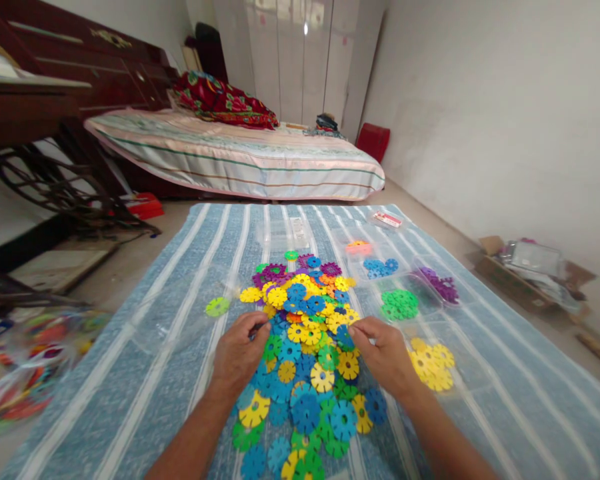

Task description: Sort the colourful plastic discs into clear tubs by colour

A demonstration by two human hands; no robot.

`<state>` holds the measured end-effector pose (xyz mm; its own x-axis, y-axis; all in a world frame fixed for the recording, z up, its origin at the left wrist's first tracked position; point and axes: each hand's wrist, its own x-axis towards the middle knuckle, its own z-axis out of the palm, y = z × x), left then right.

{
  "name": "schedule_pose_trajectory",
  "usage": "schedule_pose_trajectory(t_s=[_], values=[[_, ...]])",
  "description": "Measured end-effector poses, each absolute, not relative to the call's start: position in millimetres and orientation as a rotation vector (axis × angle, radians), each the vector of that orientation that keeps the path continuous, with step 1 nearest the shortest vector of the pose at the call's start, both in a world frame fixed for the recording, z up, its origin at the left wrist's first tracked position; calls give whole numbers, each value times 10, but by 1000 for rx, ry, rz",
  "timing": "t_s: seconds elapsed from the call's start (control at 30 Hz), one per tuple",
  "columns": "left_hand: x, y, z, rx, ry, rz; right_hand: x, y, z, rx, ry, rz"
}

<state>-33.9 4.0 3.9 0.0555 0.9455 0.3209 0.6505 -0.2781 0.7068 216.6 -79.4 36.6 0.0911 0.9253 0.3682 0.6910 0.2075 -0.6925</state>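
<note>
Well apart, left hand (241, 349) and right hand (384, 351) edge the disc pile (310, 333).

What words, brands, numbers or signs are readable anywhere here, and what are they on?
No text can be read.
White label on the clear plastic container beyond the pile of flower-shaped discs: faint marks, too small and blurred.
Red-and-white patch near the far right corner of the striped cloth: too small and blurred.
</note>
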Motion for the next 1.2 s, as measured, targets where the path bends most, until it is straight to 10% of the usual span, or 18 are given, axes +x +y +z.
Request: schedule_pose_trajectory(t_s=[0.33,0.67,1.2], values=[[-338,35,60,1959,1594,1066,2535,-367,885,-1672,-1574,-404],[-327,21,74,2014,1596,1057,1908,-976,396,-1731,-2155,206],[-318,26,91,1983,1609,1056,1899,-1035,176,-1420,-1940,21]])
